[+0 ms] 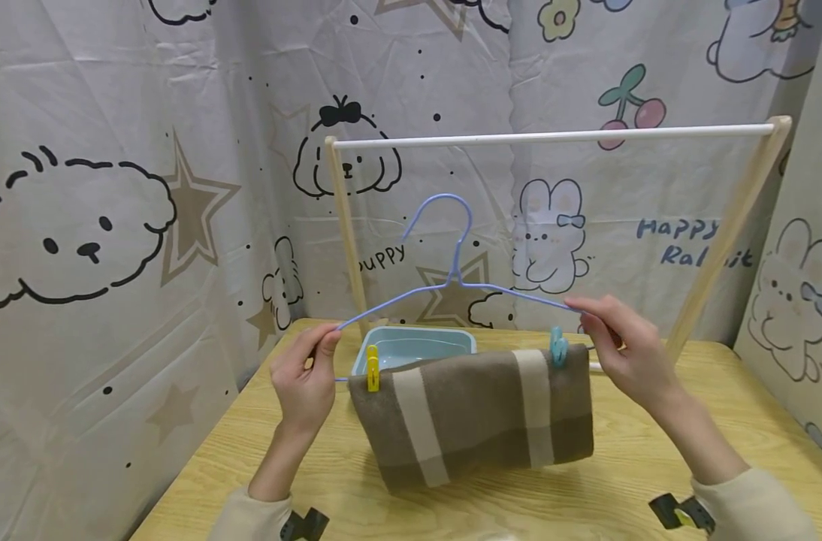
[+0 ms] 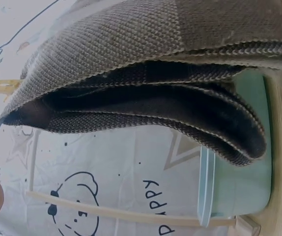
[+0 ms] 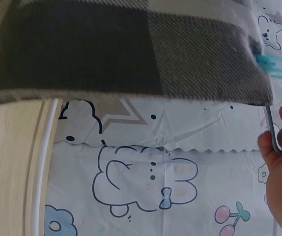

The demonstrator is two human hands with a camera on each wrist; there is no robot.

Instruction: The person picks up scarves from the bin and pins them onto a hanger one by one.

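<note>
A blue clothes hanger is held up by its two ends, hook on top. My left hand pinches its left end; my right hand pinches the right end between thumb and fingers. Over the lower bar hangs a folded brown and cream checked cloth. A yellow clothespin clips it near the left edge and a teal clothespin near the right. In the left wrist view the folded layers of the cloth show from the side, above the table.
Behind the cloth stands a light blue basin, partly hidden. A wooden rack with a white rail spans the back of the wooden table. Printed curtains enclose the table at the back and sides.
</note>
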